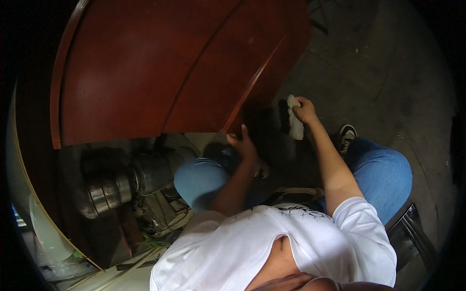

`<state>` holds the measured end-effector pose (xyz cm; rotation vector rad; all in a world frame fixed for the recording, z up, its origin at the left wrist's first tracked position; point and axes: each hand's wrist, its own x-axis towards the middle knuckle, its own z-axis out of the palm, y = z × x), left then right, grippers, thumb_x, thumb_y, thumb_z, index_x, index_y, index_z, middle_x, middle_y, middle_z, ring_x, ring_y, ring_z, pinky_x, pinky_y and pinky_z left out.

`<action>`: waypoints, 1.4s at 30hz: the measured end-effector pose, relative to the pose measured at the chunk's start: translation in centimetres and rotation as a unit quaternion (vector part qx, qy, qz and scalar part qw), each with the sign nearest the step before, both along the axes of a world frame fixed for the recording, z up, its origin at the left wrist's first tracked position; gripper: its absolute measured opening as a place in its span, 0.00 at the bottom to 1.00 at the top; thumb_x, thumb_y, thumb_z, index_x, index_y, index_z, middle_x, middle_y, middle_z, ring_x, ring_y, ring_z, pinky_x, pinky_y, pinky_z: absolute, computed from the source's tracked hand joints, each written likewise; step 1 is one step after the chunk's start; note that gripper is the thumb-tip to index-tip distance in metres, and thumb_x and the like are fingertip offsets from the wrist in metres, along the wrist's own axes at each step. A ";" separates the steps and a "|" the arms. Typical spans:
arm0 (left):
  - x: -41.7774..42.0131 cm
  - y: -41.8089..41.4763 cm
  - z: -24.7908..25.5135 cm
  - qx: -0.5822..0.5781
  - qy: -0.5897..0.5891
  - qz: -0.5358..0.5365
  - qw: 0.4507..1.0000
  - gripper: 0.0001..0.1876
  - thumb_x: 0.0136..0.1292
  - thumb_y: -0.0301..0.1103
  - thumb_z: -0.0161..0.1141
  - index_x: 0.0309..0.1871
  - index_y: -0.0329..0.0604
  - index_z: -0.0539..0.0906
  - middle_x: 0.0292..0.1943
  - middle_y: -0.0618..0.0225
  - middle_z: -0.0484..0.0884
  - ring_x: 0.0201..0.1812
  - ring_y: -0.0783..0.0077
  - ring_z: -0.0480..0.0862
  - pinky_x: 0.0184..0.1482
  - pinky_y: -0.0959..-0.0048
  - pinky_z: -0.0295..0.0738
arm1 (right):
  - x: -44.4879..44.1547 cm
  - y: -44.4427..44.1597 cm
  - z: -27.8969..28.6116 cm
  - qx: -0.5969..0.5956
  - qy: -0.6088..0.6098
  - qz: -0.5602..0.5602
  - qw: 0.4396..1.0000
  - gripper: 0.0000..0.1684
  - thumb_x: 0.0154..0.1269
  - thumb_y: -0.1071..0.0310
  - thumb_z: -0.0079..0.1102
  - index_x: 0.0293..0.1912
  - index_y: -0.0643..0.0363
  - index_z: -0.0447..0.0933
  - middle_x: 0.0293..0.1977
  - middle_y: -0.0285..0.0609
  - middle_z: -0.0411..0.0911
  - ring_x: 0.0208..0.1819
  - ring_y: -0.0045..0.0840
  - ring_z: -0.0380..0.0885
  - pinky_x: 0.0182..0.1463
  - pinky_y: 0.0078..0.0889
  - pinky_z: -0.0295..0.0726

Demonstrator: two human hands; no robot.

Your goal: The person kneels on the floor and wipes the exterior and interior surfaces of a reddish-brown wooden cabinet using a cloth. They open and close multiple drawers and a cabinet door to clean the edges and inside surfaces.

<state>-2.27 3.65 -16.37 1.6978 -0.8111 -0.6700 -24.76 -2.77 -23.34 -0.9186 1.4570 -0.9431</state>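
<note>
My left hand (pixel 244 145) is at the near edge of a large reddish-brown wooden panel (pixel 145 72), by the end of a raised strip (pixel 247 89) on it. Its thumb points up and apart from the curled fingers. Whether these grip the edge or only touch it is unclear. To the right of the panel, my right hand (pixel 306 111) pinches a crumpled whitish cloth (pixel 296 125), possibly a work glove, near its upper end. The cloth hangs over the dark floor, apart from the panel.
Shiny metal pots or canisters (pixel 109 194) stand in shadow left of my knee (pixel 200 178). A grimy bundle (pixel 164 214) and thin sticks (pixel 145 258) lie nearer. A black glossy object (pixel 411 232) is by my right knee (pixel 382 174). Concrete floor (pixel 382 72) extends right.
</note>
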 end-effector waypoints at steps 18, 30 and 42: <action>0.7 -0.3 0.3 -0.027 -0.171 0.019 0.985 0.29 0.61 0.37 0.66 0.58 0.33 0.66 0.54 0.56 0.67 0.53 0.61 0.70 0.58 0.64 0.67 | 0.8 -0.3 2.3 -0.017 0.002 0.029 0.999 0.18 0.59 0.71 0.55 0.51 0.58 0.76 0.43 0.40 0.80 0.46 0.26 0.76 0.52 0.27 0.74; -0.7 -1.2 0.6 0.043 -0.027 0.025 0.998 0.31 0.65 0.36 0.61 0.65 0.33 0.59 0.58 0.52 0.69 0.56 0.60 0.72 0.59 0.63 0.68 | -8.0 -10.4 4.2 0.029 0.073 -0.088 0.993 0.26 0.51 0.47 0.68 0.34 0.61 0.75 0.33 0.45 0.79 0.36 0.29 0.77 0.43 0.33 0.77; 3.7 -0.9 -5.2 0.080 0.259 0.168 0.948 0.22 0.61 0.25 0.54 0.59 0.37 0.64 0.48 0.59 0.72 0.41 0.60 0.74 0.47 0.64 0.72 | -18.7 -29.1 3.8 -0.174 0.294 -0.071 0.937 0.57 0.45 0.56 0.72 0.72 0.49 0.51 0.61 0.49 0.70 0.60 0.39 0.73 0.62 0.40 0.73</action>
